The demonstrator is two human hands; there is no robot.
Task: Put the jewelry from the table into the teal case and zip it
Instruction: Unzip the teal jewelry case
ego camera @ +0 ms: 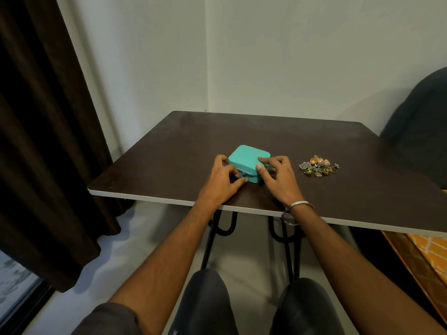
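Teal case (249,160): shut, lid down, near the front edge of the dark table (169,151), between the two hands.
Jewelry (318,166): a small heap of gold and silver-toned pieces on the table, well apart from the case on its right; none packed yet.
Left hand (223,176): fingers curled at the case's front-left side, thumb and fingertips at the zip pull (243,175); it looks pinched, though the pull is too small to be certain.
Right hand (275,175): grasping the case's right corner, index finger on the lid, thumb against the front wall.
Step in hand: unzipping the case, by my reading.
Doing it well: keep the right hand pressing down so the case does not slide; draw the pull along the seam, around each corner in turn, not outward.
Risk: a light case skids if the steadying hand eases.
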